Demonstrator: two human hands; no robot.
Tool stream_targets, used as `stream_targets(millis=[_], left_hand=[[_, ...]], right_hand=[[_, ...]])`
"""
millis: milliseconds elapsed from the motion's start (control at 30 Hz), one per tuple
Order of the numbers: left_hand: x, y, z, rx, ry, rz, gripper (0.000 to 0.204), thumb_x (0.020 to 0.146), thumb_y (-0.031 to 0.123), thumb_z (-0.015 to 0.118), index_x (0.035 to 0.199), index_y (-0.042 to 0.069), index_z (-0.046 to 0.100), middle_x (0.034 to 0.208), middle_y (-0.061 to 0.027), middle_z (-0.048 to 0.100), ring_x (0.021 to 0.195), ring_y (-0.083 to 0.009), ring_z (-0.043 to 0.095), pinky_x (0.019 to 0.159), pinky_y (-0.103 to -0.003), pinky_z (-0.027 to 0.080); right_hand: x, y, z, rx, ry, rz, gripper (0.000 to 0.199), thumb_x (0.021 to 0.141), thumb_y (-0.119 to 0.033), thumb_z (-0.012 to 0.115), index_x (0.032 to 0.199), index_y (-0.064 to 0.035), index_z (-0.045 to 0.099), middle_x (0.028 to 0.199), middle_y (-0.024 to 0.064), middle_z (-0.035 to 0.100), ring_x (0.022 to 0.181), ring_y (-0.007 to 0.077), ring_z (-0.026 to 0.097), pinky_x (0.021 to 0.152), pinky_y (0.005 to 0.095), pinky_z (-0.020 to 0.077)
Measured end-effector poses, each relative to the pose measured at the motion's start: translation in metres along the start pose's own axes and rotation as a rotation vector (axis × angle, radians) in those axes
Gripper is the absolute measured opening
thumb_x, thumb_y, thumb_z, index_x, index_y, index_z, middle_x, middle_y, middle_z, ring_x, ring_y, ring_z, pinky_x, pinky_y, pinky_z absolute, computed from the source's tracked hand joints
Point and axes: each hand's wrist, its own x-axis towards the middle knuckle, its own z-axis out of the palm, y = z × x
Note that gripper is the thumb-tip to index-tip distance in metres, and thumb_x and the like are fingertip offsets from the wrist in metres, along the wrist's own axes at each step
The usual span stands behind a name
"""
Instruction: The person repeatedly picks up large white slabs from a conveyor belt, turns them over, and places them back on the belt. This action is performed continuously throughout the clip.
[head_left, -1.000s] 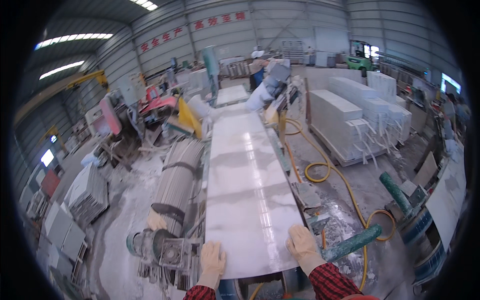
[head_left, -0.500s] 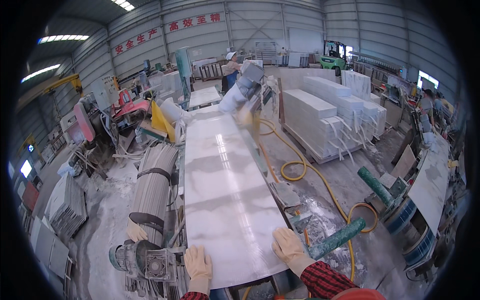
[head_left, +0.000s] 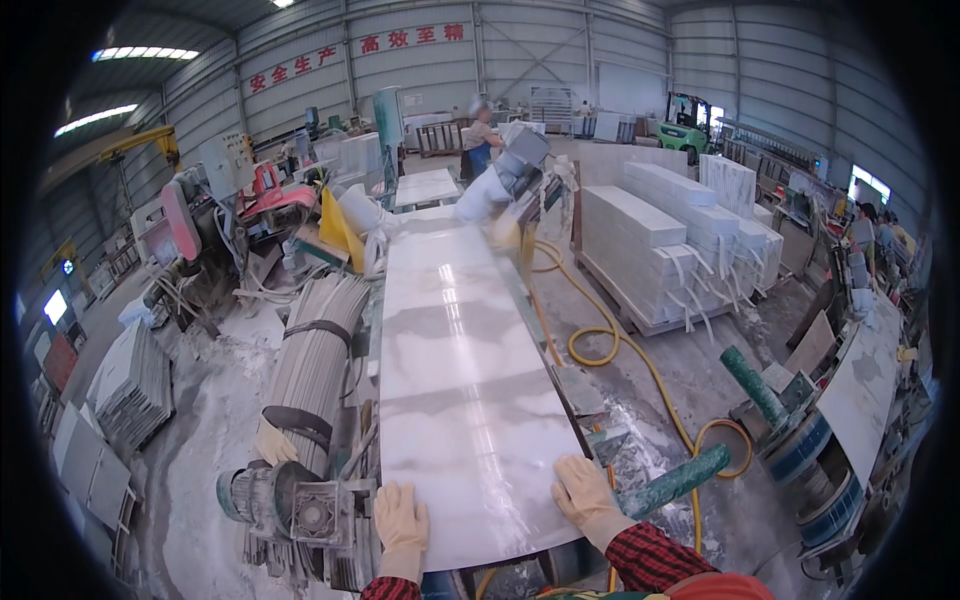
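A long, polished white stone slab with grey bands [head_left: 465, 420] lies lengthwise in front of me on a conveyor-like machine. My left hand [head_left: 402, 525], in a cream glove, rests at its near left edge with the fingers stretched forward. Over the near right edge lies my right hand [head_left: 590, 495], gloved alike, its fingers spread on the surface. Neither hand is closed around anything. At the slab's far end, a grey, partly wrapped machine head [head_left: 505, 170] tilts over it.
Left of the slab stand a strapped bundle of thin strips [head_left: 318, 350], an empty cream glove [head_left: 275, 442] and a dusty motor [head_left: 265, 500]. A green roller [head_left: 675, 480] juts out at right, near a yellow hose [head_left: 665, 385]. Farther off are stacked stone blocks [head_left: 670, 240] and a person [head_left: 480, 140].
The view has turned slightly, moving the far scene rightward in the picture. Both hands stay at the slab's near edges with little visible change.
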Motion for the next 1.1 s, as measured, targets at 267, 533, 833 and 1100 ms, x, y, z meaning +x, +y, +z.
stream_targets(millis=[267,533,833,1100], left_hand=[[-0.006,0.000,0.002,-0.013,-0.039,-0.059,0.057,0.098,0.033,0.069,0.150,0.010,0.059,0.161,-0.0288,0.051,0.151,-0.0530,0.041,0.128,-0.060,0.030],[-0.010,0.009,-0.009,0.026,-0.067,-0.151,0.057,0.097,0.036,0.069,0.149,0.013,0.062,0.164,-0.0295,0.049,0.151,-0.0565,0.040,0.127,-0.063,0.030],[-0.017,0.013,-0.016,0.092,-0.040,-0.096,0.057,0.100,0.036,0.067,0.152,0.014,0.060,0.160,-0.0268,0.052,0.144,-0.0545,0.046,0.123,-0.061,0.035],[-0.068,0.013,-0.040,0.055,-0.049,-0.040,0.054,0.100,0.033,0.067,0.149,0.009,0.062,0.155,-0.0256,0.056,0.138,-0.0495,0.052,0.117,-0.058,0.041]], right_hand=[[-0.008,0.005,0.008,-0.015,0.030,-0.021,0.030,0.094,-0.023,0.067,0.117,-0.0029,0.065,0.115,0.0204,0.066,0.108,0.0431,0.062,0.098,0.0523,0.0499],[-0.010,-0.005,-0.002,-0.006,0.011,0.006,0.030,0.093,-0.022,0.067,0.117,-0.0036,0.065,0.116,0.0207,0.066,0.111,0.0430,0.062,0.100,0.0520,0.0494],[-0.027,0.003,0.015,-0.281,0.031,0.079,0.037,0.095,-0.031,0.060,0.122,-0.0044,0.062,0.118,0.0168,0.058,0.114,0.0382,0.056,0.101,0.0512,0.0460],[-0.069,-0.009,0.001,-0.178,-0.143,0.258,0.053,0.095,-0.035,0.063,0.141,-0.0070,0.061,0.145,0.0182,0.059,0.136,0.0414,0.053,0.117,0.0538,0.0401]])
